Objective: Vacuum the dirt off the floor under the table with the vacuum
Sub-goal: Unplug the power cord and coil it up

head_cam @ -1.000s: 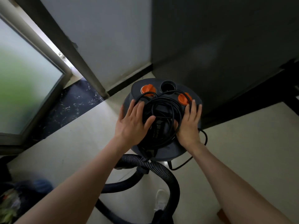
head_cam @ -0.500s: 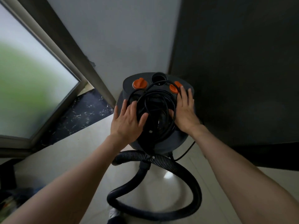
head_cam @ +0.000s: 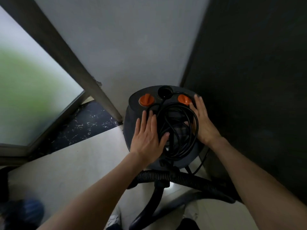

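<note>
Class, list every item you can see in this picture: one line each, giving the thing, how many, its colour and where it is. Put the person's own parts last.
vacuum: one, dark grey, standing in the corner, centre of view.
knobs: two, orange, on the far part of the vacuum's top.
power cord: one, black, coiled on the vacuum's top between the hands.
hose: one, black, ribbed, looping over the floor in front of the vacuum.
floor: pale tiles, with a dark speckled strip by the window.
window: one, frosted, greenish, at left.
wall: light grey behind; dark panel at right.
left hand: one, flat on the vacuum's top, left of the cord.
right hand: one, flat on the top, right of the cord.
</note>
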Motion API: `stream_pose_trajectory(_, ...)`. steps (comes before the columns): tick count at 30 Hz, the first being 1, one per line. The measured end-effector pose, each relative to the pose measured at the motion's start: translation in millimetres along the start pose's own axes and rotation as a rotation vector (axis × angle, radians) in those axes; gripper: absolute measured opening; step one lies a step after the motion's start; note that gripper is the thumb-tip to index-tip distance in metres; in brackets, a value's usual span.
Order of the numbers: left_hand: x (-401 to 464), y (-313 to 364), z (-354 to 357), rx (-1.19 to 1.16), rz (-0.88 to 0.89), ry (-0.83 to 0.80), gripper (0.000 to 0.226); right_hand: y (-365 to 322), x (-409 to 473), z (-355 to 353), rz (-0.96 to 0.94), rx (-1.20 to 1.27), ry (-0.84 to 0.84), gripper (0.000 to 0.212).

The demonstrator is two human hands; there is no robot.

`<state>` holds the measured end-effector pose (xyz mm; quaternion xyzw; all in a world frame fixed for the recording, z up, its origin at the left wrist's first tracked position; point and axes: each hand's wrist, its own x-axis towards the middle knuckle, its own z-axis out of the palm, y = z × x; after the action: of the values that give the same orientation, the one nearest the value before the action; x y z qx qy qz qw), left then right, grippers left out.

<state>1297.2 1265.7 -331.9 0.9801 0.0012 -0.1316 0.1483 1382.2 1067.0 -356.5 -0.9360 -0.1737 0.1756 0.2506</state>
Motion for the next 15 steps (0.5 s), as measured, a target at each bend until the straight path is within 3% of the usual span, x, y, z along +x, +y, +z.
stream_pose_trajectory(7,22.4,45.0,7.1,-0.07,-0.164,-0.015,0.082,20.5,43.2,-45.2,-0.086,-0.048,-0.104,0.072)
stream_pose_trajectory(12,30.9,30.6,4.4,0.058,-0.169,0.046,0.083,20.7,37.9,-44.9,-0.099,-0.134,-0.07,0.067)
stream_pose_trajectory(15,31.5,23.0,-2.0,0.084,-0.164,-0.009,0.081,22.8,24.8,-47.9,-0.121,-0.222,-0.085,0.071)
